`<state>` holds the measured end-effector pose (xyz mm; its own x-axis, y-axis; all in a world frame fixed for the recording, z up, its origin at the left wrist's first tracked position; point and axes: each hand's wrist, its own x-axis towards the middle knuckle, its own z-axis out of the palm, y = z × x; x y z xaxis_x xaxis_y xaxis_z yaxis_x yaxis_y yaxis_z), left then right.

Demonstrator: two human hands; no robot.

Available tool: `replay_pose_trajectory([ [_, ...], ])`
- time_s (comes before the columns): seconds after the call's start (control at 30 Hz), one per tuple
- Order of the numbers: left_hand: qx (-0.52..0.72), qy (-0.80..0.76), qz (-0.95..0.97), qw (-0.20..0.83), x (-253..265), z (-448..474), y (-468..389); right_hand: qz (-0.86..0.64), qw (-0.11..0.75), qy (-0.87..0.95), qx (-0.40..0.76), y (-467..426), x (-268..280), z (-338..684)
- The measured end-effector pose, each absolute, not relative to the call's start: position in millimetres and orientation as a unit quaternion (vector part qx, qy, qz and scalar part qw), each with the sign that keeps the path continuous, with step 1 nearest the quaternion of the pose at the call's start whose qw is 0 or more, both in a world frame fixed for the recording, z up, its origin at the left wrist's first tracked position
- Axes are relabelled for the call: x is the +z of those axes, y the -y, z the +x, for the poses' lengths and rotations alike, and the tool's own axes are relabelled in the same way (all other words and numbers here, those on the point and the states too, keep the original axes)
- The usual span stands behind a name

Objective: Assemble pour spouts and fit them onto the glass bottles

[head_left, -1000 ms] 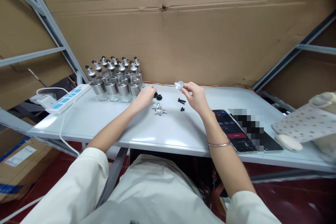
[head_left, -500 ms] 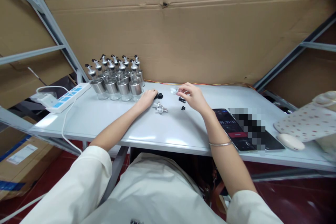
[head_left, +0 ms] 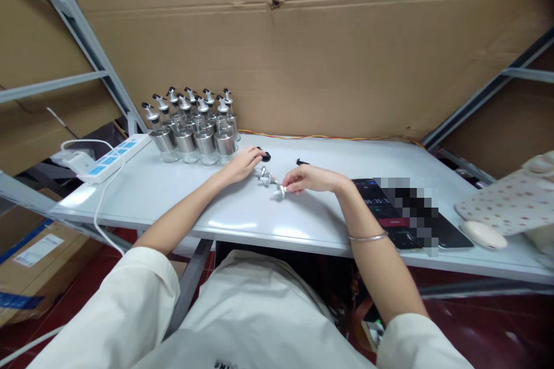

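My right hand (head_left: 312, 179) rests low on the white table (head_left: 182, 202) and pinches a small white plastic piece (head_left: 280, 191) at its fingertips. Just left of it lies a silver pour spout (head_left: 266, 175). My left hand (head_left: 243, 162) lies on the table with its fingertips touching small black round parts (head_left: 265, 156). A small black piece (head_left: 300, 161) lies behind my right hand. Several glass bottles with silver spouts (head_left: 194, 130) stand grouped at the back left.
A white and blue power strip (head_left: 110, 158) with its cable lies at the table's left end. Phones (head_left: 396, 213) lie to the right, then a white mouse (head_left: 483, 234) and a dotted cloth (head_left: 506, 199). Cardboard sheets and grey shelf rails stand behind.
My right hand came down from above the table and moved left with the white piece, ending beside the silver spout. My left hand stayed at the black parts.
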<state>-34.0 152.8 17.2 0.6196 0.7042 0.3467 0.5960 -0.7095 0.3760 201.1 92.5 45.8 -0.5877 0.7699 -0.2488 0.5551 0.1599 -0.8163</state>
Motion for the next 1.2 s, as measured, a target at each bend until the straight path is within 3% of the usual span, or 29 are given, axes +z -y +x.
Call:
replay_pose_trajectory([
  [0.23,0.167,-0.367,0.899,0.173,8.7,-32.2,-148.1,-0.464,0.11,0.757,0.447,-96.9,37.7,203.8],
  [0.47,0.097,-0.399,0.902,0.135,13.6,-24.2,-134.7,-0.495,0.054,0.768,0.403,-95.0,37.5,198.3],
  [1.2,0.122,-0.392,0.902,0.133,21.9,-25.4,-128.8,-0.496,0.042,0.789,0.36,-93.8,35.6,189.2],
])
